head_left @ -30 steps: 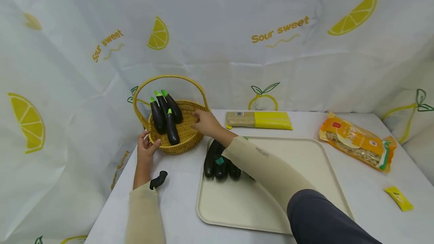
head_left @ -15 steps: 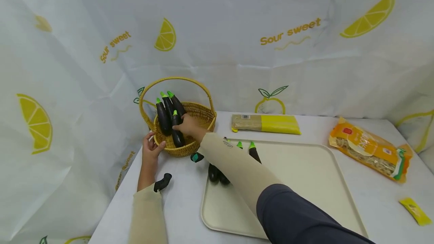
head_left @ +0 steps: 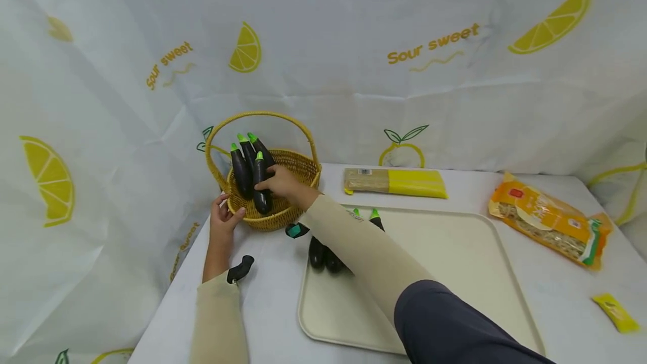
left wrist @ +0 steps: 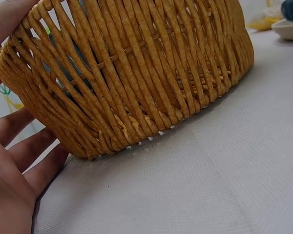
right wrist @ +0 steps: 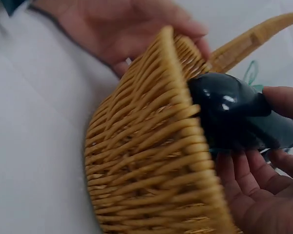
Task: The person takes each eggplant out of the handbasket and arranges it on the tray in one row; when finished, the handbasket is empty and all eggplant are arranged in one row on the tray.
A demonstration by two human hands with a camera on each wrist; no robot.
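Inside the yellow wicker basket (head_left: 283,219) several dark purple eggplants with bright green stem ends lean together on the left. My right hand (head_left: 283,183) reaches over the basket's right side and holds the front eggplant (head_left: 261,198). In the right wrist view the thumb lies on top of this eggplant (right wrist: 234,107), with the fingers underneath. My left hand (head_left: 222,221) steadies the basket at its left side. In the left wrist view its thumb lies over the rim and the fingers (left wrist: 41,168) rest against the outer weave. More eggplants (head_left: 317,254) lie on the tray, partly hidden by my right sleeve.
A beige tray (head_left: 323,327) lies to the right of the basket. Behind it is a yellow-ended packet (head_left: 417,183). An orange bag (head_left: 548,221) and a small yellow sachet (head_left: 615,312) lie farther right. The basket's tall handle (head_left: 268,113) arches over the eggplants.
My right hand has moved left inside the basket and taken hold of the front eggplant, which has shifted slightly toward the back. The left hand stays at the basket's side.
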